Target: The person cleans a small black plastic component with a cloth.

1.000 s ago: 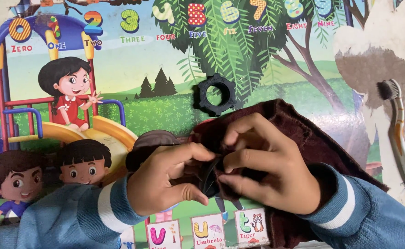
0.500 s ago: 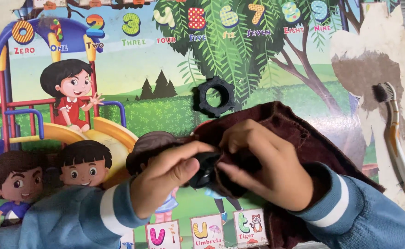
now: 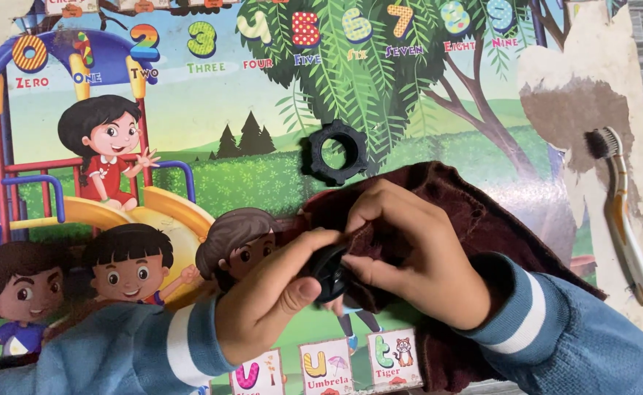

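My left hand (image 3: 267, 307) pinches a small round black part (image 3: 329, 272) between thumb and fingers. My right hand (image 3: 416, 256) grips a dark maroon cloth (image 3: 482, 219) and presses a fold of it against that black part. Both hands meet over the lower middle of a colourful children's poster (image 3: 212, 146) that covers the surface. A black ring with a notched outer edge (image 3: 337, 152) lies flat on the poster just above my hands, apart from them. Both sleeves are blue with white stripes.
An old toothbrush (image 3: 623, 212) with dark worn bristles lies at the right, on a torn, peeled patch of the poster. The cloth spreads to the lower right under my right forearm. Grey wooden boards show at the far right edge.
The black part has come out from under the cloth and now shows between my fingers. My left thumb has shifted onto it. The ring and toothbrush have stayed put.
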